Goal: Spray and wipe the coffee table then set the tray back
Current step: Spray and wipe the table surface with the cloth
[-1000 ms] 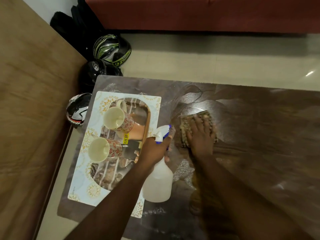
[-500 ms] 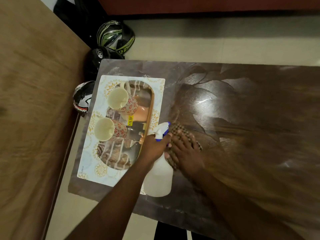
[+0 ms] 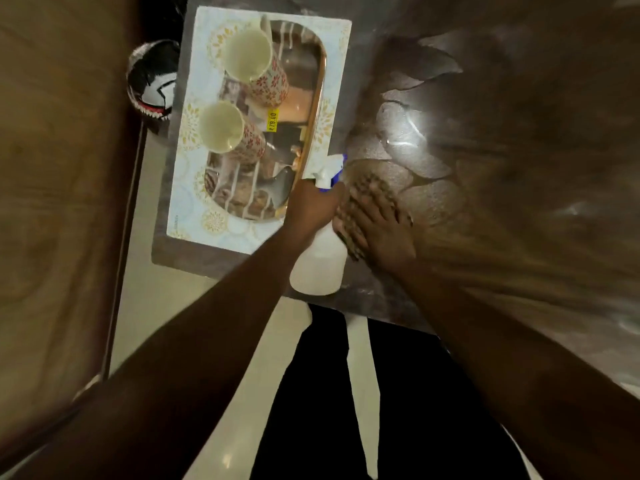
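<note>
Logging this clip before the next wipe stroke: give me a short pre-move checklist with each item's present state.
1. Cloth under the wiping hand: ok. The right hand lies flat on the checked cloth, pressing it to the coffee table.
2. Spray bottle secure: ok. The left hand grips the spray bottle by its neck, nozzle away from the person.
3. Bottle clear of the cloth's path: not ok. It sits right against the right hand.
4. Tray out of the way: not ok. The tray with two cups sits on the table's left end.
5. Surface wetted ahead: ok. Glossy wet patches show beyond the cloth.
6. Area under the tray cleaned: cannot tell.
</note>
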Tool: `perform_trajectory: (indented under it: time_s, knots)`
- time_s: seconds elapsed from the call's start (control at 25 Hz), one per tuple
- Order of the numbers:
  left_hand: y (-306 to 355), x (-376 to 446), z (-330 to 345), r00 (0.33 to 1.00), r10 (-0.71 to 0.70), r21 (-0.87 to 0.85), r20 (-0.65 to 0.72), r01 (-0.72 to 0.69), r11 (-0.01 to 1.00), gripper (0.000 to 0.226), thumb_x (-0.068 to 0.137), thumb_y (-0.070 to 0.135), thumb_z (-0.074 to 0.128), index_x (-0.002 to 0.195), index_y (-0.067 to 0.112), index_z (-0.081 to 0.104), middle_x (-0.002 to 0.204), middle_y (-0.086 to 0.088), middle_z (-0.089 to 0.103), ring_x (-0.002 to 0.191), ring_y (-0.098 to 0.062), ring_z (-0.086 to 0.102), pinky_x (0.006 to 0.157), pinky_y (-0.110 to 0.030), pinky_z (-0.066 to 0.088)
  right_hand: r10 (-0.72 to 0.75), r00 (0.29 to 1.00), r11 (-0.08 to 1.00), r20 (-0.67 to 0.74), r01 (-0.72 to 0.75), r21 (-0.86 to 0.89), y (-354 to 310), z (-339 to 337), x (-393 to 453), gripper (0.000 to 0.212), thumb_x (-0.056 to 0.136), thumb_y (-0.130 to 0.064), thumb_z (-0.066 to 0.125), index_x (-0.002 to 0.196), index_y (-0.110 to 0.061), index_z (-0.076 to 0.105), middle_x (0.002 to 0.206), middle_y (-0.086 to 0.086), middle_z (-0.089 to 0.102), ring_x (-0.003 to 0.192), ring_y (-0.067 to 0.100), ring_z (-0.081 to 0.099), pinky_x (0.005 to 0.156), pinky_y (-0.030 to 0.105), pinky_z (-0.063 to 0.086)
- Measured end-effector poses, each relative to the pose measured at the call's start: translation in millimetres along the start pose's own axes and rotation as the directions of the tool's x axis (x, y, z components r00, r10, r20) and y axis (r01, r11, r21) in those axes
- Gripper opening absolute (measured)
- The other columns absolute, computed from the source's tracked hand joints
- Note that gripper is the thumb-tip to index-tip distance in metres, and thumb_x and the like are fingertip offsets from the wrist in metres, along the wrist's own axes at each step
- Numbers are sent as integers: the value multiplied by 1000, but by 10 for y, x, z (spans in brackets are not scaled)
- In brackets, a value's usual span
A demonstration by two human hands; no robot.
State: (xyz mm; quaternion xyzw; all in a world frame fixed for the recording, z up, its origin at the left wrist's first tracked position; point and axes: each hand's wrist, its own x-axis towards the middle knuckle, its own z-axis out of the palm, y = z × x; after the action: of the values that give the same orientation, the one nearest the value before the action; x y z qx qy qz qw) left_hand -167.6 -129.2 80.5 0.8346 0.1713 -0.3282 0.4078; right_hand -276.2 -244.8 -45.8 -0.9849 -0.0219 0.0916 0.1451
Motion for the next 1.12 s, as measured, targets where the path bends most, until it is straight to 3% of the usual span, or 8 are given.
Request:
perform_trajectory:
  time_s: [0.08, 0.24, 0.44, 0.6, 0.8, 0.92, 1.04, 1.12]
  knots:
    - [-175, -68, -43, 998, -22, -11, 67, 22, 1000, 15, 78, 26, 62, 87, 16, 68, 68, -5, 69, 51, -24, 64, 62, -44, 59, -26, 999, 1000, -42, 26, 0, 172, 8, -208, 46, 94, -41, 40, 139, -29, 43, 151, -3, 35, 141, 22, 21, 107, 51, 24]
    - [-487, -44, -90, 988, 8, 16, 153, -10, 1000, 14, 85, 26, 62, 80, 15, 68, 69, -2, 72, 39, -17, 60, 53, -28, 52, 541, 829, 839, -141, -522, 151, -197, 6, 158, 47, 94, -39, 41, 139, -28, 42, 149, 1, 37, 141, 27, 25, 112, 50, 11]
    - [-842, -22, -133, 990, -4, 28, 143, 0, 1000, 29, 84, 37, 64, 84, 8, 69, 70, -7, 71, 52, -22, 65, 68, -40, 58, 50, 982, 995, -183, -65, -80, -428, 333, -519, 44, 97, -38, 43, 139, -25, 44, 151, -2, 35, 142, 24, 23, 112, 51, 20]
    - [-933, -66, -214, 980, 6, -33, 200, 0, 999, 27, 87, 40, 65, 87, 13, 70, 78, 0, 74, 44, -18, 62, 62, -34, 56, 653, 714, 754, -254, -643, 133, -498, 225, -278, 45, 94, -39, 38, 137, -28, 45, 148, 0, 40, 140, 23, 23, 112, 45, 8]
    - [-1100, -224, -207, 994, 4, 31, 111, -8, 999, 28, 88, 35, 63, 77, 10, 66, 62, -2, 66, 44, -13, 60, 56, -26, 48, 169, 966, 982, -195, -181, -45, -1009, 491, -975, 46, 98, -41, 34, 142, -26, 37, 149, -1, 38, 140, 26, 27, 112, 51, 20]
    - [-1138, -286, -210, 981, -25, -13, 191, 28, 1000, 19, 89, 36, 64, 81, 18, 65, 74, 1, 72, 41, -13, 59, 61, -31, 53, 380, 897, 914, -224, -402, -60, -541, 390, -1188, 49, 95, -42, 35, 142, -32, 33, 149, -2, 38, 141, 22, 23, 113, 49, 19]
    - [-1122, -278, -202, 985, -26, -24, 168, 30, 999, 22, 88, 34, 65, 83, 13, 67, 68, 0, 69, 41, -13, 59, 64, -33, 54, 719, 652, 692, -240, -706, 152, -586, 282, -637, 47, 93, -40, 37, 139, -30, 40, 149, -2, 37, 141, 23, 21, 112, 49, 13]
    - [-1134, -290, -184, 992, -34, 18, 123, 32, 999, 32, 86, 36, 64, 86, 4, 69, 62, -5, 68, 45, -15, 62, 66, -35, 54, 486, 840, 872, -241, -483, 72, -843, 422, -633, 45, 93, -39, 40, 136, -27, 45, 149, -2, 38, 140, 24, 24, 112, 51, 16]
